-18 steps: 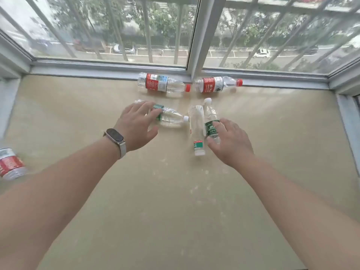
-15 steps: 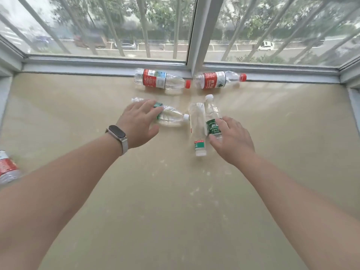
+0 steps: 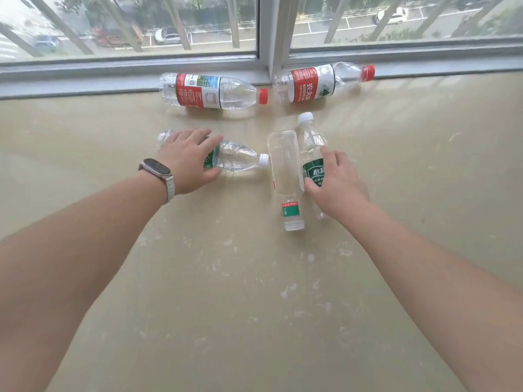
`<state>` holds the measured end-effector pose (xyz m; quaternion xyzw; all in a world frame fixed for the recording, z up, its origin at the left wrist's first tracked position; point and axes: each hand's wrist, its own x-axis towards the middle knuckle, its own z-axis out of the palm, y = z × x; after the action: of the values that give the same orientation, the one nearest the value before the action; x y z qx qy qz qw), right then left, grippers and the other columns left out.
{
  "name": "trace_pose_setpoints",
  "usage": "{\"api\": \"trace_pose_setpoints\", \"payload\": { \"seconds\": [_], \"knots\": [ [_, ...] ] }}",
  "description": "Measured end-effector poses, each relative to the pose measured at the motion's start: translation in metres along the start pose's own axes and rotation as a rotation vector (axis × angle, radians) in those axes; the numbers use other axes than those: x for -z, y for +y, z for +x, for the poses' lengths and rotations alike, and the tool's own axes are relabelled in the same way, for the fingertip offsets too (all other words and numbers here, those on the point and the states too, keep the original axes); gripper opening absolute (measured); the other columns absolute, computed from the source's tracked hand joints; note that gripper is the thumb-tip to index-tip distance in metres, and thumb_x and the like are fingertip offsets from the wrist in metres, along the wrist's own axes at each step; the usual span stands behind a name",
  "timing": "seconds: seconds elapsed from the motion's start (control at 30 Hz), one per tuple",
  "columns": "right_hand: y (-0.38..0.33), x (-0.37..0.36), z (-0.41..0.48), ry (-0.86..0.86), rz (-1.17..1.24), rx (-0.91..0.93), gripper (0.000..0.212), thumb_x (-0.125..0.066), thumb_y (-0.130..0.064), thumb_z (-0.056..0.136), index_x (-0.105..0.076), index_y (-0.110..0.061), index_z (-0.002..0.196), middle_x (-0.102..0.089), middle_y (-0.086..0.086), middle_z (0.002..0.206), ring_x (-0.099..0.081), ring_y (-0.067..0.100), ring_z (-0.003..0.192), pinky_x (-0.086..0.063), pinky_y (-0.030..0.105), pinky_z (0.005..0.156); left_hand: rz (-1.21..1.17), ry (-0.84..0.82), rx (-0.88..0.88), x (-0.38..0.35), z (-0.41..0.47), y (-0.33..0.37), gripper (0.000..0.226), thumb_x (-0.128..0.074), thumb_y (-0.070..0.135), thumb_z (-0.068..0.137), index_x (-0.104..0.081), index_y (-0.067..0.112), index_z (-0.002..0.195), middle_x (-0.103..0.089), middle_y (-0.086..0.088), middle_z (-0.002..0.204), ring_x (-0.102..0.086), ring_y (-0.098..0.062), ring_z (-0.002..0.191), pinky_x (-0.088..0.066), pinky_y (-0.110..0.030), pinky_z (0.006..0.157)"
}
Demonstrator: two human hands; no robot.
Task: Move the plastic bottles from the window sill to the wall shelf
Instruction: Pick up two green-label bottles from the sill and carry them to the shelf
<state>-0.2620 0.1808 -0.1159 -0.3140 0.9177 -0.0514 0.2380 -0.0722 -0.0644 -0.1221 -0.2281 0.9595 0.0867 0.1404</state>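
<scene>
Several clear plastic bottles lie on the beige window sill [image 3: 254, 292]. My left hand [image 3: 188, 159] grips the left green-label bottle [image 3: 237, 158], fingers draped over its body and thumb on its near side; its white cap points right. My right hand [image 3: 336, 185] grips the right green-label bottle [image 3: 311, 145], thumb tucked between it and a square clear bottle [image 3: 284, 171] lying alongside. Two red-label bottles, one on the left [image 3: 209, 91] and one on the right [image 3: 319, 82], lie against the window frame. The wall shelf is out of view.
The grey window frame [image 3: 127, 72] runs along the sill's far edge, with a vertical post [image 3: 276, 35] in the middle and bars outside the glass. A watch [image 3: 157, 169] sits on my left wrist. The near sill shows bare, scuffed surface.
Both hands have settled lower onto the green-label bottles and their fingers have closed round them. The view has drawn closer, and the red-label bottle at the far left edge has left the frame.
</scene>
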Motion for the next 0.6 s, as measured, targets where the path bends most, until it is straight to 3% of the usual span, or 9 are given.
{"api": "trace_pose_setpoints", "payload": {
  "seconds": [0.2, 0.37, 0.5, 0.6],
  "knots": [
    [0.005, -0.008, 0.015, -0.006, 0.112, -0.125, 0.076, -0.056, -0.046, 0.088, -0.016, -0.026, 0.15, -0.04, 0.007, 0.136, -0.05, 0.03, 0.116, -0.037, 0.035, 0.075, 0.04, -0.033, -0.001, -0.005, 0.008, -0.006, 0.078, -0.068, 0.048, 0.081, -0.038, 0.024, 0.149, -0.048, -0.007, 0.145, -0.043, -0.032, 0.133, -0.024, -0.046, 0.114],
    [0.007, -0.011, 0.018, -0.024, 0.183, -0.209, 0.075, -0.06, -0.05, 0.083, -0.026, -0.022, 0.143, -0.05, 0.007, 0.126, -0.054, 0.032, 0.112, -0.041, 0.038, 0.075, 0.104, -0.042, 0.033, -0.008, 0.013, 0.001, 0.077, -0.071, 0.042, 0.077, -0.041, 0.024, 0.145, -0.052, -0.009, 0.135, -0.044, -0.032, 0.128, -0.028, -0.05, 0.111],
    [0.008, -0.006, 0.019, -0.039, 0.17, -0.208, 0.068, -0.062, -0.052, 0.081, -0.034, -0.021, 0.134, -0.053, 0.005, 0.122, -0.056, 0.03, 0.106, -0.04, 0.036, 0.072, 0.136, -0.054, 0.03, -0.004, 0.013, 0.004, 0.067, -0.072, 0.041, 0.073, -0.048, 0.019, 0.132, -0.056, -0.011, 0.121, -0.05, -0.033, 0.113, -0.04, -0.047, 0.095],
    [0.01, 0.0, 0.013, -0.029, 0.17, -0.193, 0.07, -0.061, -0.052, 0.082, -0.032, -0.022, 0.138, -0.051, 0.004, 0.125, -0.056, 0.029, 0.107, -0.039, 0.035, 0.074, 0.073, -0.072, 0.061, 0.003, 0.006, 0.003, 0.063, -0.073, 0.043, 0.074, -0.049, 0.016, 0.126, -0.057, -0.013, 0.115, -0.052, -0.034, 0.106, -0.047, -0.042, 0.078]
  ]
}}
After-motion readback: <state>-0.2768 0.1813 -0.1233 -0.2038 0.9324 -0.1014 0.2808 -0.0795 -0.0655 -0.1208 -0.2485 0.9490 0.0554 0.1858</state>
